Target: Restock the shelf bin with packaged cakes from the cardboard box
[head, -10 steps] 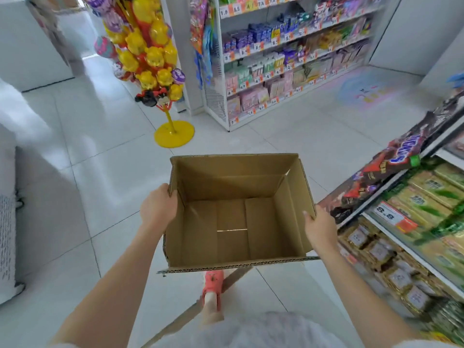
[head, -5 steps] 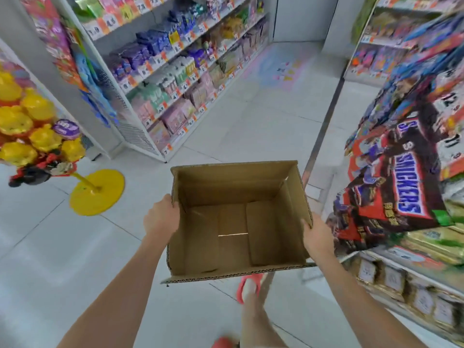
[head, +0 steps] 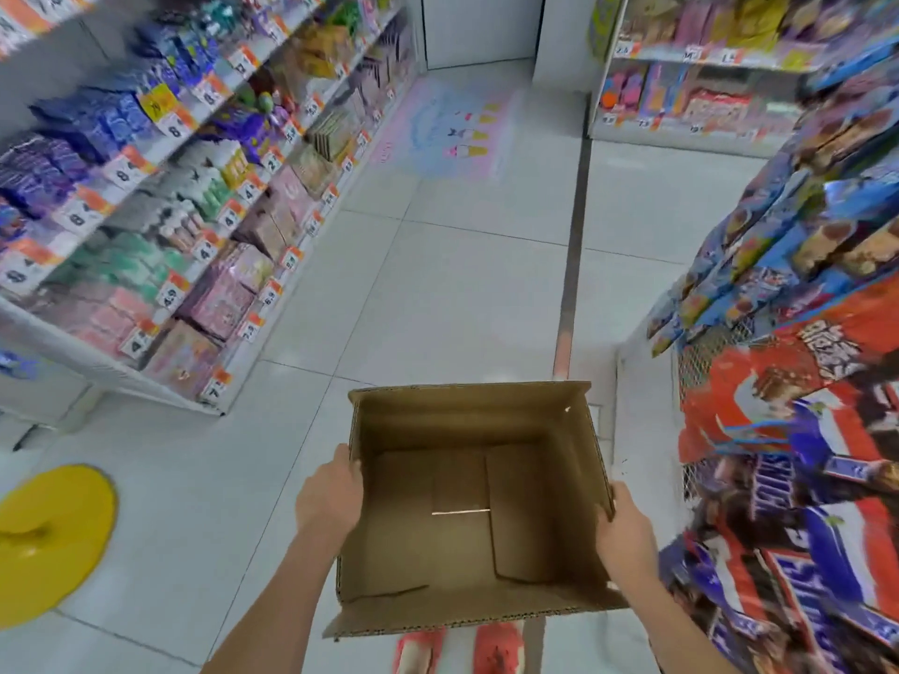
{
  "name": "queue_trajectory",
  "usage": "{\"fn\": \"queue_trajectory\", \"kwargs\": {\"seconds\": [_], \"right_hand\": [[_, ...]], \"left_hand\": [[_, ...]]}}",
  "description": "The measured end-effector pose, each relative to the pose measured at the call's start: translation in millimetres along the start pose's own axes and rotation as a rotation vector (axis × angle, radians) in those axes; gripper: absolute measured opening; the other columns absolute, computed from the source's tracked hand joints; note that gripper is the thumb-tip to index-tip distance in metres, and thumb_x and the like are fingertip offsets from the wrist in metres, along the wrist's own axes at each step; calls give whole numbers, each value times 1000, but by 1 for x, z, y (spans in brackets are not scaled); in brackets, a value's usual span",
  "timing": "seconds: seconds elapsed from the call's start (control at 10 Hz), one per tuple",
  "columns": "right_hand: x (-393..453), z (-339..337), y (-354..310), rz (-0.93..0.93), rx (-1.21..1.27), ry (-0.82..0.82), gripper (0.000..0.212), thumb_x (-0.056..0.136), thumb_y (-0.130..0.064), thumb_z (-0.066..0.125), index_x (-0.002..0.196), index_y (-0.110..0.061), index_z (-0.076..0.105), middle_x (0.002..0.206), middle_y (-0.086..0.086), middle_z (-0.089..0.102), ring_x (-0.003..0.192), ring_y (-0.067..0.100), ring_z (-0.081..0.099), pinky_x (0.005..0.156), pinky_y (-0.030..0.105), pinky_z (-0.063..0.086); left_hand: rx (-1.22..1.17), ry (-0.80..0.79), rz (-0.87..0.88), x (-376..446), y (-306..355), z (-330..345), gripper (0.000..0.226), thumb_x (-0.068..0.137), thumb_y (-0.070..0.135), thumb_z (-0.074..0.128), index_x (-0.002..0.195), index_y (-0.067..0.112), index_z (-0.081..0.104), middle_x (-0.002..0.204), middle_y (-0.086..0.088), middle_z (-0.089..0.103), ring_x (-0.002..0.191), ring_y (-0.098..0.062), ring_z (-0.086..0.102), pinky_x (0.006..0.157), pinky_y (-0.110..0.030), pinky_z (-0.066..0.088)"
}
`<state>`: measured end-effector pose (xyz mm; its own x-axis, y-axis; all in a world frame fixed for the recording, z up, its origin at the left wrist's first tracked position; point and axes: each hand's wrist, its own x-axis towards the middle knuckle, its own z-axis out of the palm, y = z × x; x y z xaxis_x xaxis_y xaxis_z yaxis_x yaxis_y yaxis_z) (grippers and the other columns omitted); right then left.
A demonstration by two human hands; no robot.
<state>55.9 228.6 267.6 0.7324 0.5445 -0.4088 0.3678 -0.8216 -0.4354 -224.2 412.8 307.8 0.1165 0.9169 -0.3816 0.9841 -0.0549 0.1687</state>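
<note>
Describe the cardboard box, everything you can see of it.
The box is plain brown corrugated cardboard, open at the top and empty: no cakes inside, only the folded bottom flaps with a thin bright slit between them. It is carried above the tiled floor, its opening facing the camera. The left hand grips its left wall at the rim and the right hand grips the right wall. A top flap sticks out at the near edge, showing its fluted cut edge.

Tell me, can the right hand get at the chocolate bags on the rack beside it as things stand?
Probably not yet: the right hand grips the cardboard box wall. The chocolate bags hang close beside it, nothing between, once it lets go.
</note>
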Motion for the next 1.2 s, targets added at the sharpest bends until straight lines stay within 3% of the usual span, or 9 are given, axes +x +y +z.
{"fn": "queue_trajectory", "kwargs": {"seconds": [0.2,0.3,0.5,0.6,0.7,0.9,1.0,1.1,1.2], "right_hand": [[111,59,24,100,-175,15,23,93,-16,53,115,-15,46,88,6,63,74,24,62,66,34,54],[162,92,49,124,-247,24,22,93,-17,52,115,-16,49,92,6,64,78,24,63,68,32,52],[226,160,112,252,-179,86,16,95,-22,51,109,-14,54,89,7,61,76,26,57,73,39,54],[238,180,133,310,-133,74,17,96,-18,48,109,-10,56,85,7,58,81,32,59,71,37,49],[251,195,145,301,-129,55,18,96,-10,47,109,-4,57,83,10,53,81,32,54,68,33,40],[271,215,149,313,-142,117,19,92,-3,49,108,-4,59,91,18,62,87,37,60,71,38,49],[271,211,142,323,-128,43,24,90,-2,52,112,-8,59,100,18,64,94,37,60,72,35,48],[261,201,133,318,-115,-9,30,89,-3,55,119,-4,54,110,20,62,103,38,57,78,37,48],[235,174,106,347,17,88,41,90,0,52,131,-6,47,123,21,56,111,37,55,85,40,48]], "left_hand": [[21,-63,126,126,57,82,27,103,31,26,116,14,43,97,-6,62,79,-23,57,69,-33,47],[28,-104,189,175,80,132,27,103,31,26,117,14,42,98,-6,62,75,-20,48,66,-31,39],[17,-142,312,240,101,230,25,103,29,28,116,12,41,84,-3,55,72,-22,53,63,-33,42],[4,-197,374,259,102,262,21,101,25,32,113,10,41,85,-9,59,74,-27,58,67,-41,51],[13,-259,391,274,103,284,20,99,21,35,111,7,41,85,-12,57,75,-30,55,64,-38,47],[108,-217,386,279,106,313,25,102,25,34,115,5,41,96,-17,60,77,-30,52,64,-36,40],[95,-306,375,277,109,308,35,102,30,37,127,5,38,104,-18,59,86,-31,54,68,-36,40],[71,-329,352,271,110,283,40,100,33,42,130,6,36,113,-16,58,100,-32,56,76,-39,44],[-36,-262,339,264,115,239,44,99,30,45,137,10,34,125,-13,55,112,-30,54,86,-41,45]]}}
